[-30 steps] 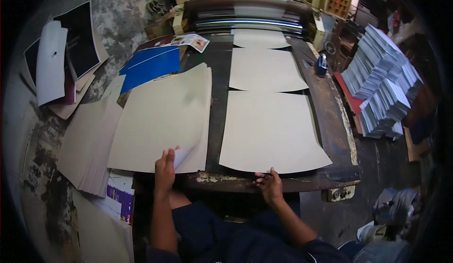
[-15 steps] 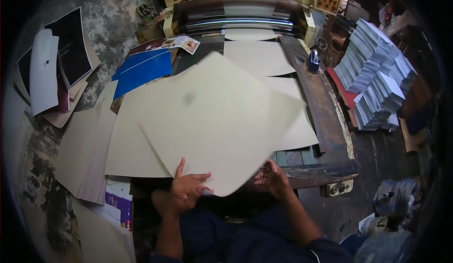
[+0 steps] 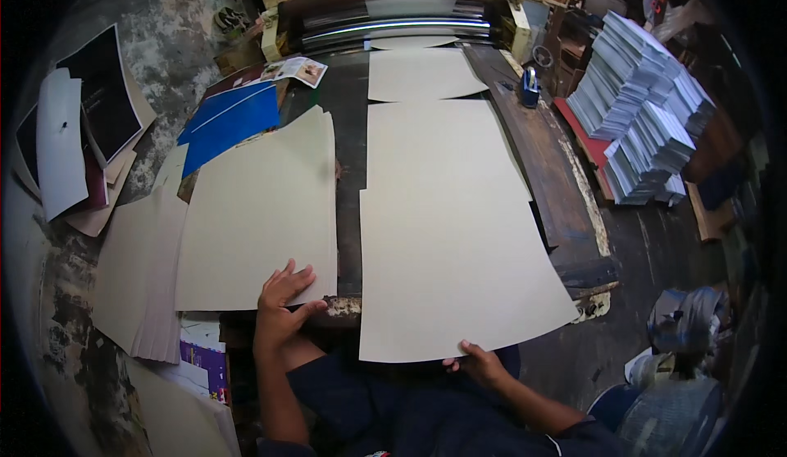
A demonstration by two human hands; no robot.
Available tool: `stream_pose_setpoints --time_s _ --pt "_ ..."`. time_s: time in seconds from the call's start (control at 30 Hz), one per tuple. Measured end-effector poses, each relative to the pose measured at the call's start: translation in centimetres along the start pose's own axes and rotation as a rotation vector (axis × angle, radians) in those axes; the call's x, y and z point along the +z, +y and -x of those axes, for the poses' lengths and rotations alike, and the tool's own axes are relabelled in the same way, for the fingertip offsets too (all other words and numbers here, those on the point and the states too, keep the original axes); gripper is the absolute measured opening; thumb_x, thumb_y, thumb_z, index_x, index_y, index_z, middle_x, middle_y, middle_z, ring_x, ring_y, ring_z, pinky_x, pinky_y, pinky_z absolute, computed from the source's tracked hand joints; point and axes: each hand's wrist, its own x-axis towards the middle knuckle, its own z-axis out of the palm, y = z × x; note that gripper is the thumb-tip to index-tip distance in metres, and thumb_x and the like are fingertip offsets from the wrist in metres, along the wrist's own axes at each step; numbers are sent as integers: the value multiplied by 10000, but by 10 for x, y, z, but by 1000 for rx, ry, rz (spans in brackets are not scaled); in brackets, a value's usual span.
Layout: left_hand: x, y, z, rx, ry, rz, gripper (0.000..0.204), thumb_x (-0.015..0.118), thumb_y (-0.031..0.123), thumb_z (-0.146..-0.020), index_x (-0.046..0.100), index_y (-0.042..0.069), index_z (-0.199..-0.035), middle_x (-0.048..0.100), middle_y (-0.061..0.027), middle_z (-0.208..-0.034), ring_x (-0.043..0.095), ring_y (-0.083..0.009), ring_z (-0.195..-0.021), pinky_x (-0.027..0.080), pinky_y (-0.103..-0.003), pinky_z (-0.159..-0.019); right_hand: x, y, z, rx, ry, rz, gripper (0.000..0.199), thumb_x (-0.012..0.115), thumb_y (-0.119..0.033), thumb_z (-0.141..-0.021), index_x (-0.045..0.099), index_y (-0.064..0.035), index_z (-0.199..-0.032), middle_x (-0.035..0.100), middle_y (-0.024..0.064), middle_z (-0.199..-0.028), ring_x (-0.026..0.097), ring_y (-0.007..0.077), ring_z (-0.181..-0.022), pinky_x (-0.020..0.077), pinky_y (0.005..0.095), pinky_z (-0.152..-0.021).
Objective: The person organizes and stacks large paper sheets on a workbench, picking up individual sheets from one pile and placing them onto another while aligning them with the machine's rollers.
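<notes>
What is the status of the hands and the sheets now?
Left hand flat on the cream stack. Right hand grips the near edge of the big cream sheet on the belt. More sheets ahead toward the rollers.

sheet [image 3: 451, 268] now flat on the table ahead of right hand [image 3: 479, 363]; left hand [image 3: 279, 301] back on stack [image 3: 254, 211]

The person is wearing dark navy clothing, showing across the lap and body along the lower edge of the view. Both forearms are showing bare, with no sleeve reaching the wrists. The left hand [image 3: 280, 303] is wearing no glove, ring or watch that shows. The right hand [image 3: 479, 363] is likewise going ungloved, though its fingers are mostly hidden. Near the right elbow a dark sleeve edge is showing.
</notes>
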Motion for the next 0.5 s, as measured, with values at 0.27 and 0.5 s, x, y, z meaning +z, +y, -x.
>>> stream_pose_setpoints --time_s 0.27,0.5 --pt "-2 -5 -3 -84 14 183 477 819 387 -718 714 96 -1080 695 -89 -1164 506 -309 -1304 246 -503 -1138 13 8 32 89 -39 -20 491 451 -380 -1017 421 20 -1299 603 228 -1149 622 289 -1028 504 395 -840" --pt "3 4 -5 -147 83 222 419 619 426 -921 699 55 -1098 703 -110 -1129 552 -305 -1253 276 -489 -1130 20 -10 6 41 50 -107 481 418 -380 -1023 436 26 -1280 626 205 -1084 617 278 -1015 493 405 -850"
